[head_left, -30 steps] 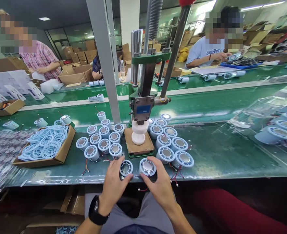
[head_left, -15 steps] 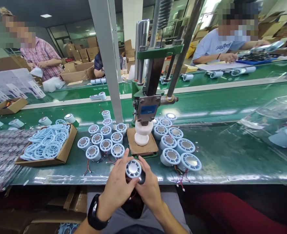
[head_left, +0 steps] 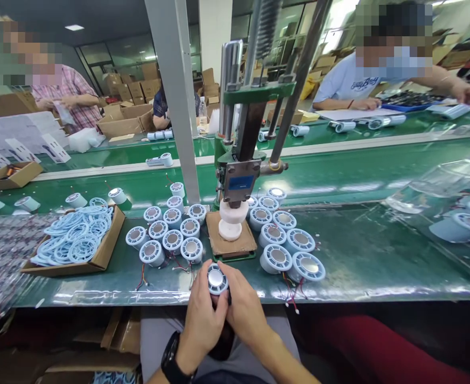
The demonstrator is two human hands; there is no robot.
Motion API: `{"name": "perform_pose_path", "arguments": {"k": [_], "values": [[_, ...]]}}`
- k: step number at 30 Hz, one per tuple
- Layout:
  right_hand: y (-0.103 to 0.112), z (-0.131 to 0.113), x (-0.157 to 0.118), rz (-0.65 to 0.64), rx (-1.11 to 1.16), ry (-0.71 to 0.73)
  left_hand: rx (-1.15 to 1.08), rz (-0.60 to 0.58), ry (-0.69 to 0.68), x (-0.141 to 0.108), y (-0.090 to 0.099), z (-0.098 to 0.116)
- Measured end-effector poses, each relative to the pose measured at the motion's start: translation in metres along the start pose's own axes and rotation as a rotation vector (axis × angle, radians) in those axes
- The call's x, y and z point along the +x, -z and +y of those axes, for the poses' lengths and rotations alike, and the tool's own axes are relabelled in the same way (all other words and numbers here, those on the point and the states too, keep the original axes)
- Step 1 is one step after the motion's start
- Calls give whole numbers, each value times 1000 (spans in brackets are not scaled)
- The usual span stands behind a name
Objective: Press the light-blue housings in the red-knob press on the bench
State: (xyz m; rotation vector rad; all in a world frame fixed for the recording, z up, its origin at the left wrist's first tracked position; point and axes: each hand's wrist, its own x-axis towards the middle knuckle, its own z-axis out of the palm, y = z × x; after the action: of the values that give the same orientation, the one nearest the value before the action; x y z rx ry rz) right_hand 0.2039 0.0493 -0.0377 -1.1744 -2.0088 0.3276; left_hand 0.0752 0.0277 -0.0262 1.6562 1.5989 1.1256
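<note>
Cylinder, pale blue with a silver disc in its ribbed top, is between your two hands at the near edge of the worktop, disc facing up. Your left hand is curled against its left side, thumb on the near side; your right hand wraps its right side, fingers pressed to it. A black watch is on your left wrist.

Just beyond your hands stands the press, its upper white cup above a lower white cup that rests on a brown pad. Left of the press you have a group of similar cylinders, and right of it another group, with thin coloured wires trailing toward the near edge.

Toward the worktop's left end, an open cardboard tray holds a heap of pale blue rings. Near its right end, more pale blue parts lie beside clear plastic. Across from you, a person in a plaid shirt is at the far left, and a person in a light blue shirt reaches out at the far right.
</note>
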Motion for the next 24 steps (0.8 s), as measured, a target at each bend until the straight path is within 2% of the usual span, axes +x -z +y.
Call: {"name": "perform_pose_path", "arguments": {"k": [2,3,4,6,8,10,11,13,16,20,24], "values": [[34,-2,16,-193,-95,62,7,-8,17,2,2,2],[57,-5,30,-247,-134,112,13,-17,28,5,5,7],[83,-10,48,-246,-166,169,20,-30,33,10,10,13],[141,-27,96,-81,-226,272,31,-44,29,26,22,28],[198,-50,156,187,-318,308,18,-30,17,49,34,42],[242,-70,217,430,-407,230,-19,-7,8,75,42,51],[256,-77,245,502,-388,192,-33,2,-5,89,42,54],[270,-81,291,523,-250,123,-47,20,-46,114,37,57],[263,-69,327,474,-70,75,-122,-36,-85,139,19,60],[246,-55,335,533,-20,93,-303,-173,-94,154,-2,58],[255,-62,334,537,18,81,-330,-250,-74,155,-4,48]]}}
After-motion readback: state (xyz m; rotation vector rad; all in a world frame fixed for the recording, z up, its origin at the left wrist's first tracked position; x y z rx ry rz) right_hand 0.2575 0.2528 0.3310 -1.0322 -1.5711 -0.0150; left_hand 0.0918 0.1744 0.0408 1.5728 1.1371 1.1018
